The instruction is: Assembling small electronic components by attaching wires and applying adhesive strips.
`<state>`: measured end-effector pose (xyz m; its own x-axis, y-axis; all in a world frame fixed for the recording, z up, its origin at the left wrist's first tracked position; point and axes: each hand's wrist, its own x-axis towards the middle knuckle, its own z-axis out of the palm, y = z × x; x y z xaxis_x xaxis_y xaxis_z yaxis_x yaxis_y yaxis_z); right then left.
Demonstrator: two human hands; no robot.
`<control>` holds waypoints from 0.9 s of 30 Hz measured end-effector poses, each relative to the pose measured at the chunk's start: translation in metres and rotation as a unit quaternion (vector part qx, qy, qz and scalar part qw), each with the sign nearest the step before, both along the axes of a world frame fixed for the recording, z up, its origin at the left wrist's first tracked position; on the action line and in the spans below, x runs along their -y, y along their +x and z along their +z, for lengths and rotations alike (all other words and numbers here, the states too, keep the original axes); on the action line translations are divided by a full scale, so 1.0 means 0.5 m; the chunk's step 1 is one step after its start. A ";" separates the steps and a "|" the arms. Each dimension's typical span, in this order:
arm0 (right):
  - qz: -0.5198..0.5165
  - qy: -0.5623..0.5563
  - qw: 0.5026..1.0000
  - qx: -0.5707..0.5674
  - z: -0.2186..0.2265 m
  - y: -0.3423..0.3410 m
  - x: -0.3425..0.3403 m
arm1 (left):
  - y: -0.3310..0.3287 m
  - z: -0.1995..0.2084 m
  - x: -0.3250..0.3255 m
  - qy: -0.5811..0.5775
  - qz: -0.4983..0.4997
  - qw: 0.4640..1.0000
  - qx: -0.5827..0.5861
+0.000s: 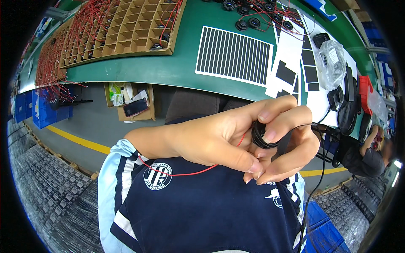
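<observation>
My left hand (236, 139) reaches in from the left, in front of my dark blue shirt (202, 211). Its fingers curl back around a small round black speaker (262, 135), partly hidden by them. A thin red wire (190, 173) hangs from the hand and loops left toward my sleeve. Thumb and lower fingertips meet below the speaker; whether they pinch anything cannot be made out. A black cable (322, 168) passes beside the fingers and drops down on the right; its link to the speaker is unclear. My right hand does not show.
Beyond lies a green table (168, 69) with divided cardboard trays (126, 33) of red-wired parts. A sheet of black strips (234, 55), loose round speakers (253, 23) and a clear plastic bag (332, 59) rest there. Underneath, a carton (147, 111) holds a phone. A co-worker (367, 158) sits at right.
</observation>
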<state>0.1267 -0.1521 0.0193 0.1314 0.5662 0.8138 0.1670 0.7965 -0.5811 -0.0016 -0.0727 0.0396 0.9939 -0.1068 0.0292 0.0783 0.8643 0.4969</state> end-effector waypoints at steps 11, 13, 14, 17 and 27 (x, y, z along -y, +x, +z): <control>-0.031 -0.059 0.992 0.112 0.017 0.060 0.031 | -0.007 -0.025 0.018 0.107 0.175 0.972 0.117; -0.070 -0.080 0.994 0.040 0.008 0.051 0.043 | -0.003 -0.028 0.016 0.153 0.197 0.958 0.140; -0.075 -0.083 0.994 -0.019 0.006 0.044 0.043 | -0.001 -0.028 0.016 0.164 0.207 0.952 0.155; -0.089 -0.142 0.985 -0.042 0.014 0.039 0.050 | 0.001 -0.031 0.017 0.182 0.223 0.942 0.173; -0.076 -0.275 0.950 -0.128 0.033 0.014 0.047 | -0.008 -0.030 0.004 0.213 0.202 0.954 0.062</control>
